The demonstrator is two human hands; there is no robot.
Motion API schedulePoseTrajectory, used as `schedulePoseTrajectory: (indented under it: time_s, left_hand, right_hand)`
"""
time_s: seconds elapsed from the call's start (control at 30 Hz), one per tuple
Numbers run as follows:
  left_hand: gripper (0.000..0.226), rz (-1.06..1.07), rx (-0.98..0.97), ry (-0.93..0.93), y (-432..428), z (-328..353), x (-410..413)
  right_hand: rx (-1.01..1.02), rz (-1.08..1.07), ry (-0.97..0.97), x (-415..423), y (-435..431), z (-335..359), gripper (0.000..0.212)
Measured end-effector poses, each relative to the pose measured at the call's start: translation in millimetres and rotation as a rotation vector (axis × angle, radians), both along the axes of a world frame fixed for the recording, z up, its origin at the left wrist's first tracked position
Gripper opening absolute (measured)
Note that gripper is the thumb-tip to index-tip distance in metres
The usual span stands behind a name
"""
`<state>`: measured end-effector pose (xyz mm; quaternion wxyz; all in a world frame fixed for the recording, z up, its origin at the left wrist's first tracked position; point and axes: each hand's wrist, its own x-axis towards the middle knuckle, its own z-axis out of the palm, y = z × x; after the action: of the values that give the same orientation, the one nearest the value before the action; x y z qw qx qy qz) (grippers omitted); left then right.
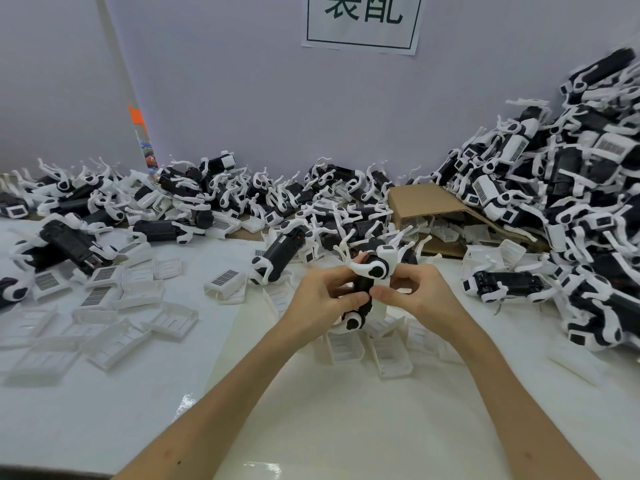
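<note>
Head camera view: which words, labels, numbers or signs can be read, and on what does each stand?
"装配", top cut off by the frame: paper sign on the wall.
Barcode labels on white plastic covers: too small to read.
Toy in the left hand and right hand: no text seen.

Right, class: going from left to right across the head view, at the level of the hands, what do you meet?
Loose white covers → left hand → black-and-white toy held between both hands → right hand → tall pile of toys.
</note>
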<state>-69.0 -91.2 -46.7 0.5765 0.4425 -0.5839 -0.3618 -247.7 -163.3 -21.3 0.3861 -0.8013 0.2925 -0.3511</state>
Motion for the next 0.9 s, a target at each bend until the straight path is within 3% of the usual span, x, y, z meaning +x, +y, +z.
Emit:
schedulePoseTrajectory:
  time_s: [0.13,0.23,0.33,0.37,0.4,0.53,0.6,0.73,0.9]
  left_hand:
    - [0.044,-0.012,0.011,-0.016,0.4,0.9,0.2]
    - [0.044,0.025,0.004,-0.081,1.4,1.4,1.0]
    - [0.041,0.335,-0.068,-0.392,0.1,-0.6,6.5]
    - [0.042,0.417,-0.075,-0.416,-0.3,0.0,9.5]
    - [0.043,0.428,-0.066,-0.356,-0.8,1.3,12.8]
    - [0.035,0.201,0.012,0.231,1.1,11.6,18.2]
    - [0.034,0.135,0.046,0.383,2.5,15.6,17.5]
    - [0.032,0.062,0.063,0.394,6.5,18.4,11.4]
    - [0.031,0.011,0.025,0.28,11.6,15.8,-0.2]
  right_hand:
    - [0.036,0.042,-0.009,-5.1,-2.9,-0.6,0.017]
    - [-0.061,-0.018,0.039,-3.9,-5.0,-4.4,0.022]
    - [-0.268,-0.193,0.089,-2.5,-6.1,-6.8,0.031]
    - [-0.28,-0.247,0.06,-3.7,-7.8,-6.3,0.035]
    - [-0.243,-0.278,0.009,-6.8,-9.8,-4.7,0.037]
    - [0.093,-0.116,-0.279,-16.6,-12.8,2.3,0.042]
    - [0.205,-0.057,-0.426,-12.6,-10.7,2.8,0.044]
    - [0.248,0.011,-0.472,2.7,-2.2,-0.1,0.03]
    - [0.155,-0.022,-0.395,16.5,3.6,-8.2,0.038]
